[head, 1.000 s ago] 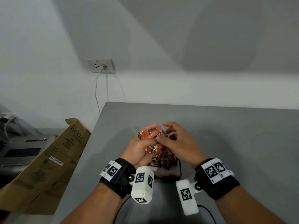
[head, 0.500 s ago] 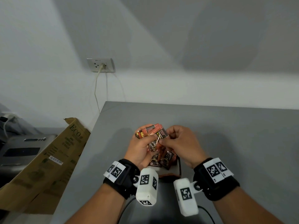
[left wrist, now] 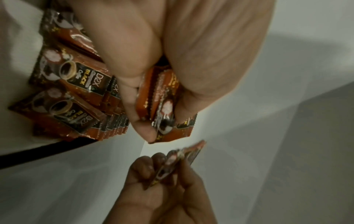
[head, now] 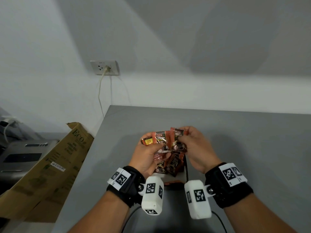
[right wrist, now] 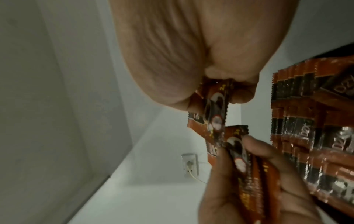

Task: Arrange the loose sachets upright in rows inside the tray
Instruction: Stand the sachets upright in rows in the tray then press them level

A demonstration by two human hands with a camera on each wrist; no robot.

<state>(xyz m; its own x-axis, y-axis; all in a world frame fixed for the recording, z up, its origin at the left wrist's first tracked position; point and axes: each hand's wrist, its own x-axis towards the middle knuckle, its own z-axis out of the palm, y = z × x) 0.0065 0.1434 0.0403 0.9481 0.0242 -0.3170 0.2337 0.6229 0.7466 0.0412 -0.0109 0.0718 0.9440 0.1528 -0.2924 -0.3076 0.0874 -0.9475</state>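
Observation:
My left hand (head: 148, 153) grips a fanned bunch of red-brown coffee sachets (head: 158, 140) above the tray. My right hand (head: 190, 142) pinches a single sachet (head: 178, 140) just beside that bunch. The white tray (head: 168, 178) lies on the grey table under both hands and is mostly hidden. Several sachets (head: 171, 163) stand upright in rows inside it. In the left wrist view my thumb and fingers clamp the bunch (left wrist: 162, 97), with the tray rows (left wrist: 76, 94) to the left. In the right wrist view the pinched sachet (right wrist: 212, 106) hangs from my fingertips next to the tray rows (right wrist: 306, 121).
The grey table (head: 235, 140) meets a white wall at the back. A wall socket (head: 105, 67) with a plugged cable sits up left. A flattened cardboard box (head: 50, 165) leans off the table's left edge beside a grey device (head: 21, 157). A dark cable (head: 218, 219) trails by my right forearm.
My right hand has pulled one sachet away from the bunch and drawn it to the right. The left hand keeps the rest and has risen slightly.

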